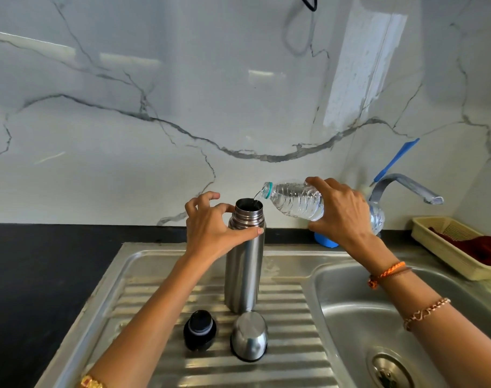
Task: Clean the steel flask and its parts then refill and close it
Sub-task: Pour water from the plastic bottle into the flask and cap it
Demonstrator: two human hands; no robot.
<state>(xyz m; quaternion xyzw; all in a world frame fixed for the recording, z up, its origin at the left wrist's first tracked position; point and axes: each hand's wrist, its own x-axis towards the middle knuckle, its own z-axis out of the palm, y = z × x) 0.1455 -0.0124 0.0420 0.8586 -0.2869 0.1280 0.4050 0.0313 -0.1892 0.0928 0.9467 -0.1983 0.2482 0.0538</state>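
The steel flask (243, 271) stands upright and uncapped on the ribbed drainboard (289, 357). My left hand (210, 226) grips it just under the threaded neck. My right hand (342, 211) holds a clear plastic water bottle (297, 201) tipped on its side, its mouth over the flask's opening, and a thin stream of water runs in. In front of the flask lie the black stopper (199, 330) on the left and the steel cup lid (249, 336), mouth down, on the right.
The sink basin (359, 312) with its drain lies to the right, the tap (401, 186) behind it. A cream basket (446, 256) with a red cloth sits at far right. A blue holder (325, 240) stands by the wall. Black counter (42, 261) extends left.
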